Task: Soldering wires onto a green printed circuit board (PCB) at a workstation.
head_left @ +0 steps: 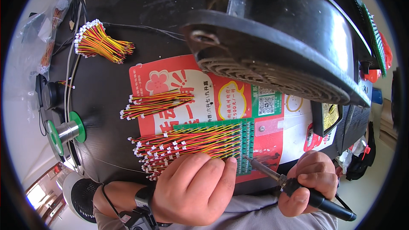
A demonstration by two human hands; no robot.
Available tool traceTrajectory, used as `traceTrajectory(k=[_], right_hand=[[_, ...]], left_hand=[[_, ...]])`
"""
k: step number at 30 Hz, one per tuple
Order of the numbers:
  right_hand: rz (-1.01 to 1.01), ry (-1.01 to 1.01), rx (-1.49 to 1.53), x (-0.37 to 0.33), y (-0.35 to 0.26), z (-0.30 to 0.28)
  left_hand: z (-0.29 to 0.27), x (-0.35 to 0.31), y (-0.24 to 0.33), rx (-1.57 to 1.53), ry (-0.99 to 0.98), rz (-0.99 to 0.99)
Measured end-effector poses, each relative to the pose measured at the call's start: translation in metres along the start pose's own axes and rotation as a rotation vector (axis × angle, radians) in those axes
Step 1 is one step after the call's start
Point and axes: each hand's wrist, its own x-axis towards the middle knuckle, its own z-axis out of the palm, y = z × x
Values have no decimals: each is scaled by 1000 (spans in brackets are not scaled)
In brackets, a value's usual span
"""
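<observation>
Green circuit board (247, 134) lies in front of you on a red and white printed sheet (174, 64), which covers part of the dark desk (140, 0). Red, black and yellow wires (213, 138) run leftward from the board in a dense row, their white connectors at the far-left ends. Your left hand (191, 189) is curled over the wires at the board's near edge, fingertips close to their board ends; you cannot tell from here whether it pinches one. Your right hand (317, 181), to the right of the board, is wrapped around a soldering iron (283, 182), its tip angled left onto the board, just beside your left fingertips. Loose wires (159, 104) lie beyond and left of the board; farther out that way sits a tied wire bundle (102, 44). A solder spool (67, 132) stands well left of the board, and a large black housing (281, 47) with a ridged grille looms beyond it.
</observation>
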Motion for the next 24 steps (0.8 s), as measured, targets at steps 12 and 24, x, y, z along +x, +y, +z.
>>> traceTrajectory(k=[12, 24], right_hand=[[29, -44, 23, 1, 0, -1], [3, -66, 30, 1, 3, -1]], left_hand=[[3, -1, 2, 11, 50, -25], [8, -13, 0, 16, 81, -28]])
